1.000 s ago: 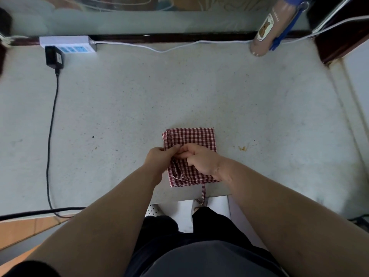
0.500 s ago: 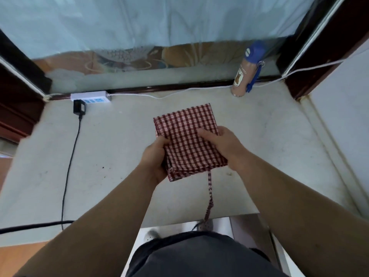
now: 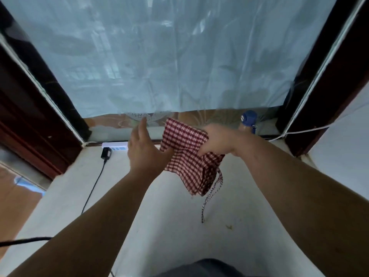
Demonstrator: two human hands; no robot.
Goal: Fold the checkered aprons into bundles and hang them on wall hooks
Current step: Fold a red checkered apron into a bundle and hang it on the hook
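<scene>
The folded red-and-white checkered apron (image 3: 184, 154) is lifted off the stone counter (image 3: 179, 226), held up in front of the window. My right hand (image 3: 215, 140) grips its upper right edge, fingers curled round the folds. A thin checkered tie string (image 3: 209, 196) dangles from the bundle's lower corner. My left hand (image 3: 143, 150) is beside the bundle's left edge with fingers straight; its thumb touches the cloth. No wall hooks are in view.
A white power strip (image 3: 114, 145) with a black plug and cable (image 3: 93, 184) lies at the counter's back left. A bottle with a blue cap (image 3: 248, 121) stands at the back right. A window covered in pale film (image 3: 159, 56) fills the back, between dark wooden frames.
The bundle rose from the counter and swung to the right. My left hand let go of its edge and opened, while the right keeps hold. The view tilted up toward the window.
</scene>
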